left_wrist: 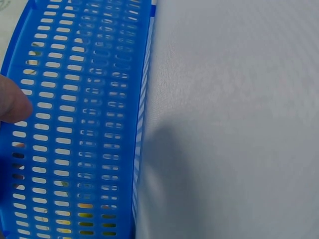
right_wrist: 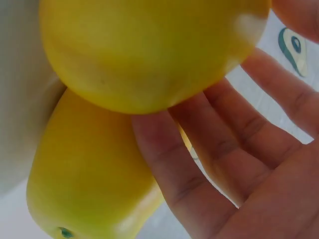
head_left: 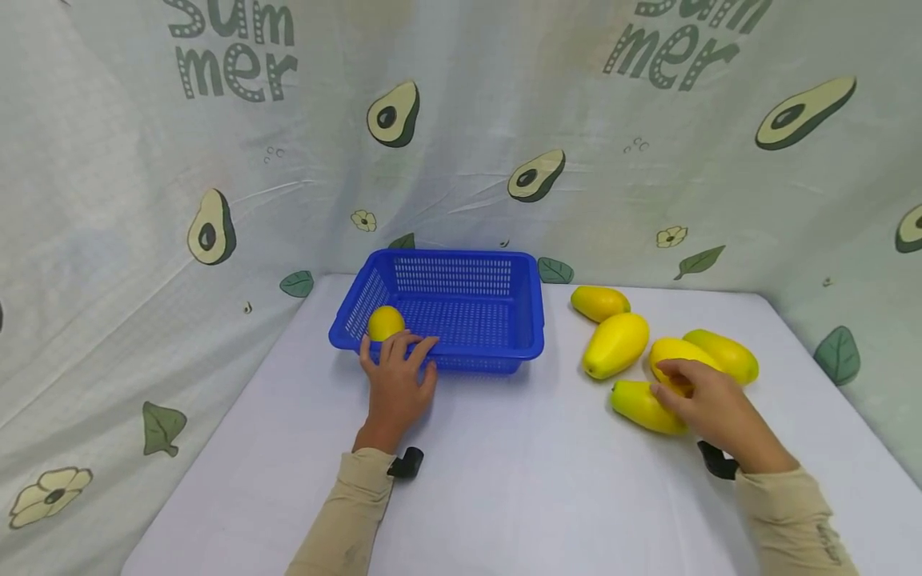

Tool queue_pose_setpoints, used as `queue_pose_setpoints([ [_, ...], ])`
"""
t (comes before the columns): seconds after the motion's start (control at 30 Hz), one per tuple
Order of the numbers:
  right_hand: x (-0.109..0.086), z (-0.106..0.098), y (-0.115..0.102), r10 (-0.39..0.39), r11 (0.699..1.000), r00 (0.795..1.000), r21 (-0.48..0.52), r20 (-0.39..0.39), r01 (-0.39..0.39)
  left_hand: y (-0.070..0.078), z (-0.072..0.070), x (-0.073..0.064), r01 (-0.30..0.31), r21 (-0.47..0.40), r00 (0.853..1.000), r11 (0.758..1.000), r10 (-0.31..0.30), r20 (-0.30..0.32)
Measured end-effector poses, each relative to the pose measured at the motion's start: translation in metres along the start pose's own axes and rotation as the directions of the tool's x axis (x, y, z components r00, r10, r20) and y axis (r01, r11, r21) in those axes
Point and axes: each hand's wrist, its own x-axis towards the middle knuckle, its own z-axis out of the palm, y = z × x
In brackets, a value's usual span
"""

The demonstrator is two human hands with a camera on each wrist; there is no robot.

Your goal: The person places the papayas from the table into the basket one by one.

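Note:
My left hand [head_left: 394, 384] holds the front rim of a blue plastic basket [head_left: 529, 320], its fingers over the edge. Its thumb [left_wrist: 15, 102] presses the slotted outer wall in the left wrist view. Inside the basket, at the front left, sits a round yellow fruit [head_left: 385, 322]. Over on the right, my right hand [head_left: 716, 408] reaches over a yellow papaya with a green end [head_left: 641, 404] and another papaya [head_left: 680, 352] behind it. In the right wrist view, its loosely bent fingers [right_wrist: 199, 149] reach behind a papaya [right_wrist: 149, 55], with a second papaya [right_wrist: 89, 174] below.
More yellow papayas [head_left: 615, 344] lie close together on the white tabletop [head_left: 519, 472], right of the basket. A pale cloth [head_left: 461, 64] printed with avocados and leaves hangs behind the table and along its sides.

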Motion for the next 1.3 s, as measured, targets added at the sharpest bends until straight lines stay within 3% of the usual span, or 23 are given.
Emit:
queue_pose_setpoints([
  [0.47,-0.002,0.009,-0.003,-0.047,0.992,0.996,-0.11,0.071,0.055,-0.002,0.001,-0.002,-0.009,-0.008,1.0,1.0,0.009,-0.009],
  [1.0,-0.003,0.012,-0.003,-0.036,0.996,0.988,-0.075,0.149,0.048,-0.004,0.001,0.001,-0.025,0.012,1.0,1.0,0.025,-0.016],
  [1.3,-0.004,0.013,0.0,-0.047,0.997,0.985,-0.049,0.168,0.056,-0.003,0.001,-0.001,-0.007,0.008,1.0,1.0,0.007,0.012],
])
